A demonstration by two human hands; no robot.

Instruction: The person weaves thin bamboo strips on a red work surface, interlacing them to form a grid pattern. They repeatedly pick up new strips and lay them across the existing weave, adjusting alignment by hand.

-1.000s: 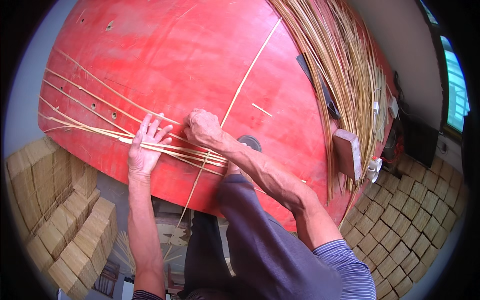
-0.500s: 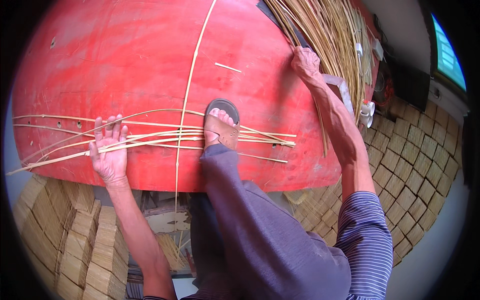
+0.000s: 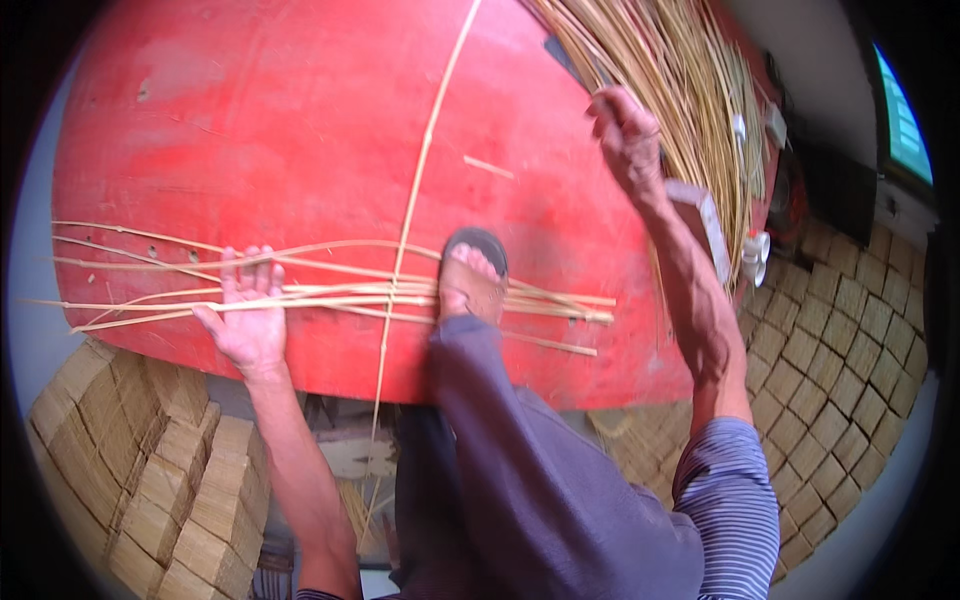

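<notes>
Several thin pale bamboo-like strips (image 3: 350, 293) lie crosswise on a red board (image 3: 270, 130). My sandaled foot (image 3: 473, 275) presses on them near their right ends. At the left, my left hand (image 3: 252, 315) is palm up, fingers stretched out; some strips run across its palm, others pass by the fingertips. One long strip (image 3: 425, 145) crosses the others lengthwise and hangs over the near edge. My right hand (image 3: 628, 135) is raised beside a large bundle of strips (image 3: 690, 100), its fingers loosely curled and smeared; whether anything is in them cannot be made out.
A short strip piece (image 3: 488, 167) lies on the board. White pipe ends (image 3: 756, 258) and a pale block-like piece (image 3: 700, 225) are by the bundle. Stacks of tan bundled blocks (image 3: 190, 500) stand below left, and more (image 3: 840, 350) cover the floor at right.
The whole view has shifted, so things appear farther right and lower. The strips' left ends have spread apart. My right hand's fist has loosened near the bundle; my left hand stays under the strips.
</notes>
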